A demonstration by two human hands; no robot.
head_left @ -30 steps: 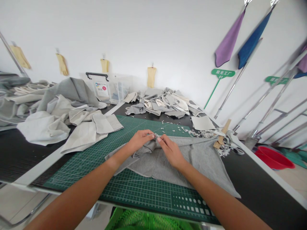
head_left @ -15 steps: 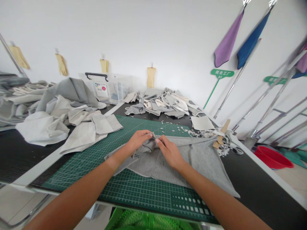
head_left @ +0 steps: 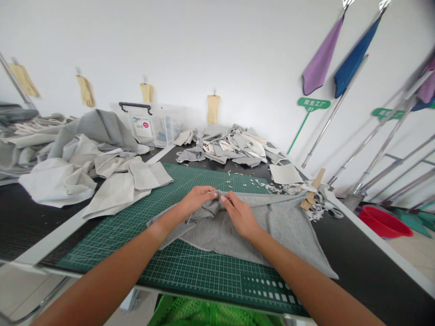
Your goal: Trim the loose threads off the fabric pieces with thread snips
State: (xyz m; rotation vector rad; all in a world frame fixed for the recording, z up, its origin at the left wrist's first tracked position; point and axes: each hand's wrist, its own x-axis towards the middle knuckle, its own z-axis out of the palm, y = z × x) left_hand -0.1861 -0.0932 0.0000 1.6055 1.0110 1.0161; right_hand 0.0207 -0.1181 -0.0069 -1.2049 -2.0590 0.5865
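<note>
A grey piece of fabric [head_left: 282,226] lies spread over the green cutting mat [head_left: 197,276], its right side reaching onto the black table. Near the upper edge of the cloth, my left hand [head_left: 200,198] pinches a bunched fold between thumb and fingers. My right hand [head_left: 239,212] grips the same edge just to the right, the two sets of fingertips almost meeting. Below the left fingers the fabric is gathered into a crumpled bulge. Exactly what sits between the fingertips is too small to make out.
A pile of grey and white cloth [head_left: 84,140] covers the left, beside a clear plastic box [head_left: 142,122]. Fabric scraps [head_left: 231,145] heap up at the back. White clippings [head_left: 272,187] and a brown strip [head_left: 314,188] lie at right. A red basin [head_left: 384,222] stands beyond the table.
The left fingers have shifted slightly at the pinched edge. The view has moved a little; the fabric otherwise lies as before.
</note>
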